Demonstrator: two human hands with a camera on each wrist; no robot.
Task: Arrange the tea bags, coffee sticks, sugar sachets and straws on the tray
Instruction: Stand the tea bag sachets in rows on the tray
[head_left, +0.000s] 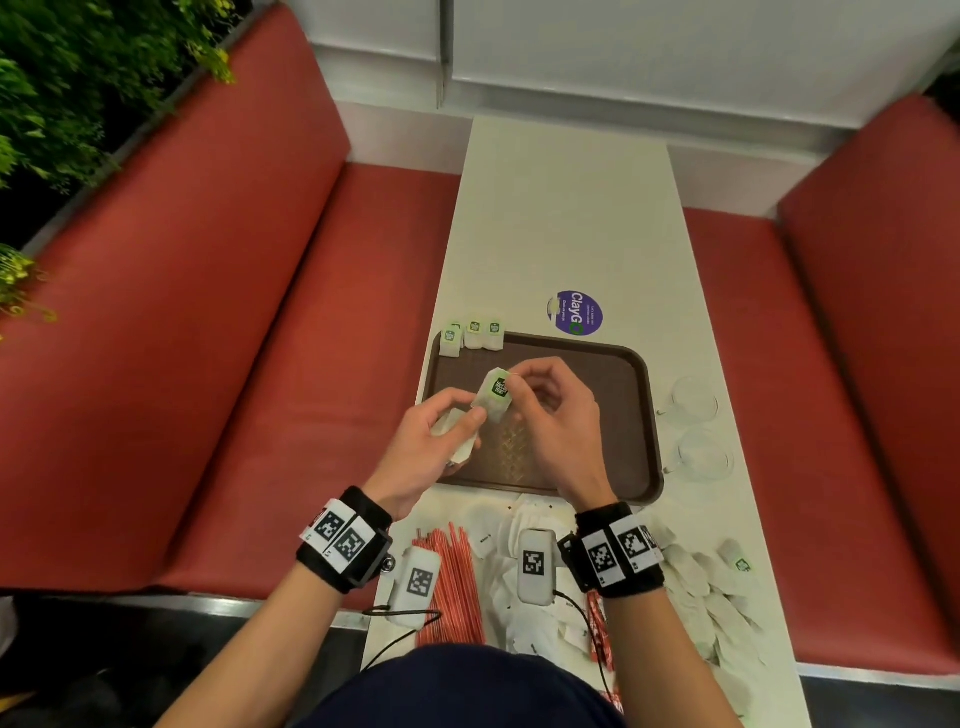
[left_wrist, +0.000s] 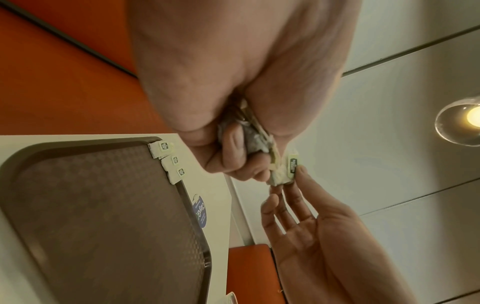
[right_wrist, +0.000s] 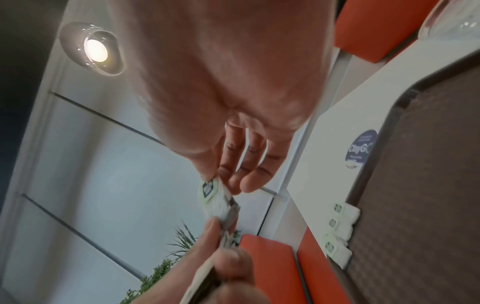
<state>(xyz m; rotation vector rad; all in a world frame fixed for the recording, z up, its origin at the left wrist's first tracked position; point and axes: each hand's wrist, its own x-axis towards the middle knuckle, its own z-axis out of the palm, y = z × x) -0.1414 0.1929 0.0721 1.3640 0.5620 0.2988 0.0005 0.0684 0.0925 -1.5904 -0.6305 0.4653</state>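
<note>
Red bench seats flank a narrow white table (head_left: 566, 218) in the head view, where a brown tray (head_left: 636, 415) is laid with three tea bags (head_left: 474, 336) lined along its far left rim. Above the tray a small stack of tea bags (head_left: 457, 434) is gripped in the left hand (head_left: 423, 447), while the top tea bag (head_left: 493, 397) is pinched near its green tag by the right hand (head_left: 556, 415). Red straws (head_left: 457, 587) and white sachets (head_left: 696, 577) are left on the table's near end.

From the left wrist, the stack is seen clamped between curled fingers (left_wrist: 233, 144) and thumb.

From the right wrist, the tag is nipped by thumb and forefinger, the other fingers (right_wrist: 252, 176) relaxed. The bag is judged light, limp and easily torn, so it is best taken by the stiff tag.
</note>
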